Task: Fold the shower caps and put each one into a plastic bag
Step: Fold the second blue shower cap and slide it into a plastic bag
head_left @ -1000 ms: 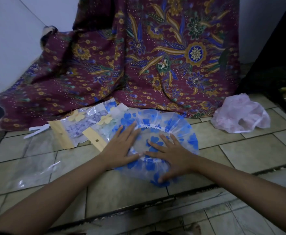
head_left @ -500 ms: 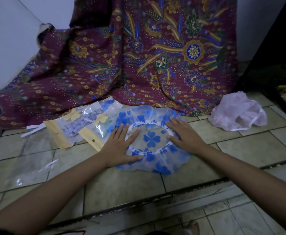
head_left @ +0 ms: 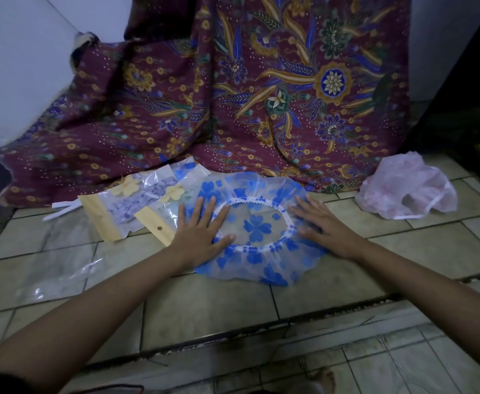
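Observation:
A clear shower cap with blue flowers point(head_left: 257, 228) lies spread flat on the tiled floor, its white elastic ring facing up. My left hand point(head_left: 199, 233) presses flat on the cap's left side, fingers straight. My right hand point(head_left: 325, 227) presses flat on its right side. A pink shower cap point(head_left: 406, 187) lies crumpled at the right. Two filled plastic bags with yellow headers point(head_left: 136, 204) lie just left of the blue cap, one partly under it. An empty clear plastic bag point(head_left: 54, 275) lies on the floor at the left.
A maroon batik cloth point(head_left: 233, 103) hangs down behind the work area onto the floor. A dark furniture leg point(head_left: 472, 155) stands at the right. A floor step edge point(head_left: 233, 334) runs across in front of me. White strips point(head_left: 62, 209) lie near the bags.
My hands have slid apart from the cap's middle to its left and right sides, spreading it out flat so the elastic ring is now wide.

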Motion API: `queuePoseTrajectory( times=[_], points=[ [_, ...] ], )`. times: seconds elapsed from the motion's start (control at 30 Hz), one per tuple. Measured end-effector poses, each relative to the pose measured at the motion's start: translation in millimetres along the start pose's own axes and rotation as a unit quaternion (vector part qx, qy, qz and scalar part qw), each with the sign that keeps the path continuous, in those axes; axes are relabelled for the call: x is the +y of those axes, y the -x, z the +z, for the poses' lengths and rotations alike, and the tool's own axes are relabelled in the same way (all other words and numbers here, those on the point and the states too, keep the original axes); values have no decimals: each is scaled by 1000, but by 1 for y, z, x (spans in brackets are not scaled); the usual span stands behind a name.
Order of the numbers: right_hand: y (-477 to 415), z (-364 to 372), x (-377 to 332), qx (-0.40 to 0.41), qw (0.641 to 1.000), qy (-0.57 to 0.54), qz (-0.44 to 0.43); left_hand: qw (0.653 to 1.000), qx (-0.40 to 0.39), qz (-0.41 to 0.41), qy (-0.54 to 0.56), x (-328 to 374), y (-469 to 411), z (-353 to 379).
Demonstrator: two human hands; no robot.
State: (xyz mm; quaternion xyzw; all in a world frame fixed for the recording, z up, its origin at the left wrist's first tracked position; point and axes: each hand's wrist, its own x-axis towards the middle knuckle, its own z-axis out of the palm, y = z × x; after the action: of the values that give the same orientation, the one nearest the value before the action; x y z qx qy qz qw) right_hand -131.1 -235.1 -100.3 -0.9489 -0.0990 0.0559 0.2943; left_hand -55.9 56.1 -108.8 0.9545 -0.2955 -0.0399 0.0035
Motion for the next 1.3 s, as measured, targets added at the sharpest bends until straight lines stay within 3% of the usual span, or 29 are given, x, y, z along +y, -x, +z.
queuePoseTrajectory(
  times=[0.23,0.37,0.53,0.73,1.0,1.1,1.17,1.3],
  points=[
    [22,0,0,-10,993,113,-38,991,76,107,-24,-19,14,-22],
    [18,16,-39,-24,990,113,-77,990,34,137,19,2,26,-32],
    [7,38,-71,-53,987,140,-57,990,-48,102,85,41,27,-17],
    [11,51,-54,-94,953,273,-87,992,-48,115,20,44,34,6],
    [9,56,-51,-90,958,263,-71,995,-20,98,-1,45,33,14],
    [8,41,-54,-116,974,184,-71,992,-22,127,14,41,28,8],
    [7,26,-46,-80,985,125,-88,987,-18,150,47,32,23,-3],
    [11,-3,-19,32,973,189,-126,977,38,190,88,-3,17,-23]
  ],
)
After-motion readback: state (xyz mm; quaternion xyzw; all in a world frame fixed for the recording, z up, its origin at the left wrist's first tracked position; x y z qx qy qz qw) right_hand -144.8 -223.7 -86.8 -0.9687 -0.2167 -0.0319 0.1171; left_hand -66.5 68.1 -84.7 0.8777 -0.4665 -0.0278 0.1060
